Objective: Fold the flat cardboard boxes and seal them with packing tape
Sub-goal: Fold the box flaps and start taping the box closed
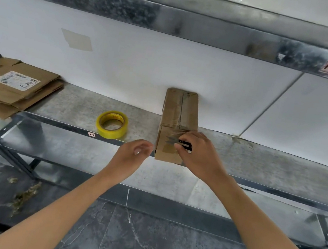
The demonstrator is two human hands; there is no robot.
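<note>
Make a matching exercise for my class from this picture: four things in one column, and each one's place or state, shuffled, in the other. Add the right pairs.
Things
1. tape roll
2. flat cardboard boxes
3. folded box
4. small cutter

Places or states
A. held in the right hand
B. stacked at the left end of the shelf
C. assembled, standing right of the tape
D. yellow, lying between the stack and the assembled one

Pairs: 1-D, 2-B, 3-C, 4-A
</note>
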